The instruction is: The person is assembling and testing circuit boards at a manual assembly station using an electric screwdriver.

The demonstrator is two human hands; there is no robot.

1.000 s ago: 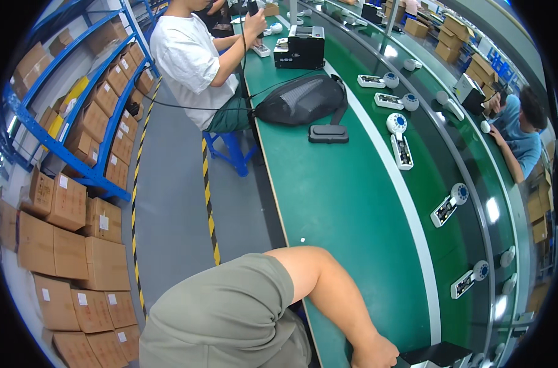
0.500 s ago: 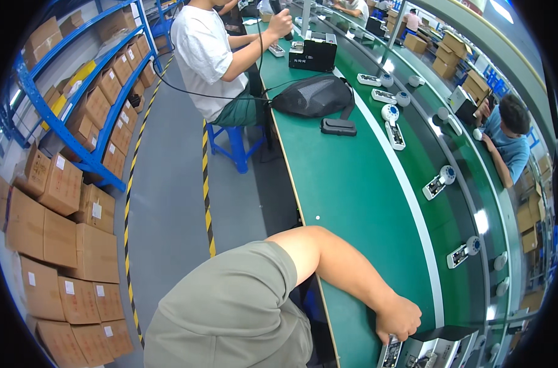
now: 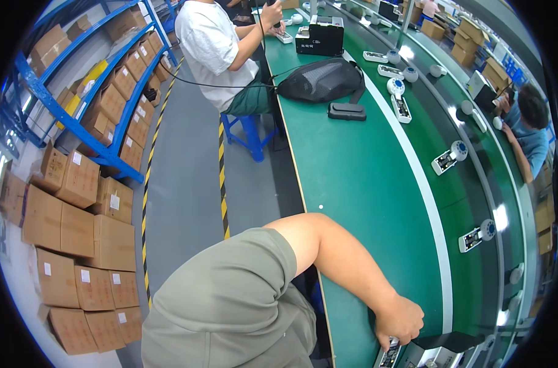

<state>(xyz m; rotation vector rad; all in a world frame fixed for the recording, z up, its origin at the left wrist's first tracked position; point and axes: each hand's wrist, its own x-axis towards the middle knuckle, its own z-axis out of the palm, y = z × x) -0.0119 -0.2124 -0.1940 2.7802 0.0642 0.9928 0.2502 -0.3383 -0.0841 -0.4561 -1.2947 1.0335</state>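
Note:
My left hand is at the lower right, its fingers curled down onto the end of a small white housing with an exposed circuit board. The hand closes on that end, and the picture's lower edge cuts off the near part of the housing. Right beside it stands a black and silver box-shaped device, only partly visible. My left arm reaches over the green bench from a grey-green sleeve. My right hand is out of the picture.
White housings with round blue-patterned heads lie along the belt on the right. Farther up the bench sit a black mesh bag, a black case and a black box. A co-worker sits on a blue stool; cartons line the left.
The view has shifted, so the bench, shelves and belt sit slightly higher and farther right. My left hand stays at the housing with almost no movement.

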